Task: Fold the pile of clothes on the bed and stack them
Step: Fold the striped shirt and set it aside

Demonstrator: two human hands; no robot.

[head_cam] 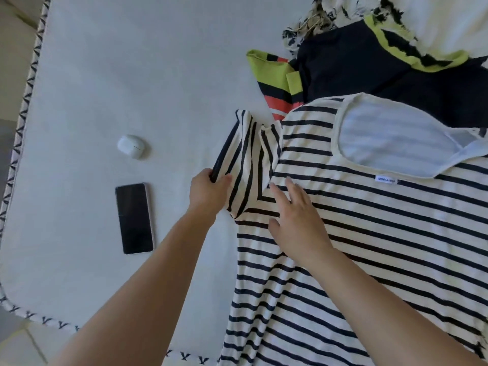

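Note:
A cream shirt with navy stripes (369, 233) lies spread flat on the white bed (132, 75), neckline toward the far right. My left hand (208, 191) pinches the cuff of its short sleeve (245, 154), which is lifted and partly folded over. My right hand (295, 220) lies flat, fingers apart, on the shirt's shoulder beside the sleeve seam. Behind the shirt sits the pile: a navy garment (369, 70) with lime trim, a lime, navy and coral striped piece (277, 80), and a black-and-white patterned cloth (330, 11).
A black phone (134, 218) lies face up left of my left arm. A white earbud case (131, 146) sits beyond it. The bed's patterned edge trim (23, 114) runs along the left and near sides.

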